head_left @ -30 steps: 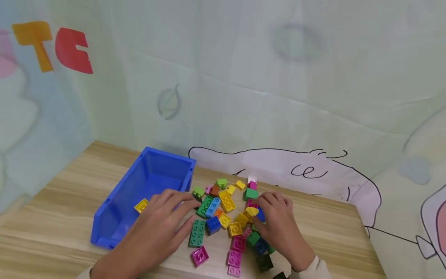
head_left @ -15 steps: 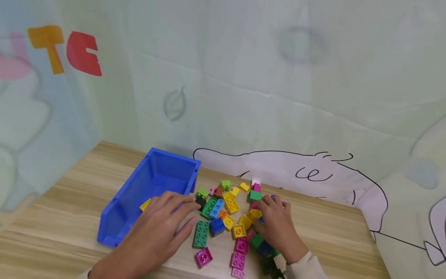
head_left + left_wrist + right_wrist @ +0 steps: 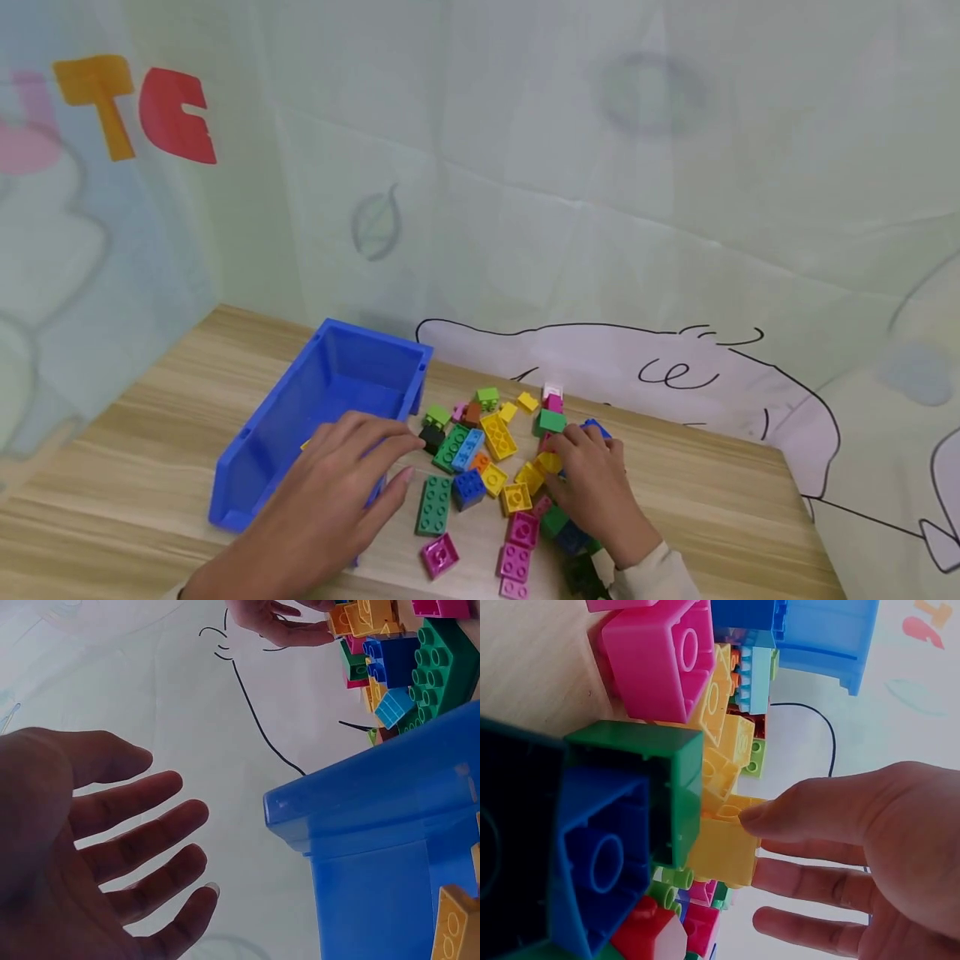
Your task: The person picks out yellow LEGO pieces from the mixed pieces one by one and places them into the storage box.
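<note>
right hand [image 3: 596, 479]: thumb and fingers clamped on yellow block [image 3: 724, 851], right side of block pile [image 3: 497, 437] | left hand [image 3: 330, 492]: fingers apart, nothing held, by blue bin [image 3: 375, 367] at left | step: looks like picking out a block | next: likely needs a lift clear of block pile

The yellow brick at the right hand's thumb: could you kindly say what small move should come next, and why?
Probably a slight lift of the yellow brick: the right hand appears to pinch it already, and another yellow brick lies in the blue bin.
</note>
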Demonstrator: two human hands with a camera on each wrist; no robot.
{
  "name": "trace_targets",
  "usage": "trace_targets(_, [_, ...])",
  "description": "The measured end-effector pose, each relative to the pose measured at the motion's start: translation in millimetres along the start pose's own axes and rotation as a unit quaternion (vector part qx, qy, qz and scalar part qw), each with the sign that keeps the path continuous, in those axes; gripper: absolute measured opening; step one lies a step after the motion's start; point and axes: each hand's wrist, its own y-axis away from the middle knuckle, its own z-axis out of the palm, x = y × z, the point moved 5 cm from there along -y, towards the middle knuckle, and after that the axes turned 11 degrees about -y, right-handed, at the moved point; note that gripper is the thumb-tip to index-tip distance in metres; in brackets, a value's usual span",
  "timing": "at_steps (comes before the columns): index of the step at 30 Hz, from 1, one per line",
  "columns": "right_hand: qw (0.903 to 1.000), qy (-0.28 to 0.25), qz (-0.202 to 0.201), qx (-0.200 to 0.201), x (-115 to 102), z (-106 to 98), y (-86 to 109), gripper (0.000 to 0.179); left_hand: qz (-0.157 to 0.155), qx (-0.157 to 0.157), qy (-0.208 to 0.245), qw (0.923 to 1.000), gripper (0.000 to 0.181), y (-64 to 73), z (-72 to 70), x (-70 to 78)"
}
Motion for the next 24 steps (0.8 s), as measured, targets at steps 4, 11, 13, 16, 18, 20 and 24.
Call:
trace_targets(4, [1.0, -0.004, 0.003, -0.003, -1.3, -0.1, -1.0, 0.027, -0.003, -0.003, -0.001, 1.0, 0.028, 0.8, 0.5, -0.7])
trace_targets(11, [0.9999, 0.01, -0.001, 0.01, -12.8, -8.2, -2.9, 0.03, 0.002, 0.001, -0.005, 1.0, 0.026, 1.9, -1.0, -3.6])
trace_targets(13, [0.9998, 0.01, -0.01, 0.016, -21.7, -12.5, -4.4, 0.033, 0.003, 0.002, -0.006, 1.0, 0.026, 2.2, -1.7, -4.3])
trace_targets(16, [0.9993, 0.0, -0.03, 0.024, -38.9, -20.1, -6.8, 0.036, 0.008, 0.017, -0.005, 0.9998, 0.028, 2.9, -3.9, -4.9])
trace_targets(18, [0.9987, -0.01, -0.043, 0.027, -52.3, -25.4, -8.9, 0.037, 0.015, 0.041, -0.001, 0.9991, 0.039, 2.9, -7.1, -4.6])
trace_targets(20, [0.9974, -0.026, -0.059, 0.031, -66.5, -31.2, -11.1, 0.037, 0.019, 0.068, 0.004, 0.9975, 0.051, 2.4, -11.0, -4.3])
trace_targets(24, [0.9908, -0.077, -0.106, 0.037, -96.5, -41.4, -15.4, 0.039, 0.018, 0.125, 0.016, 0.9919, 0.055, 2.1, -20.8, -5.4])
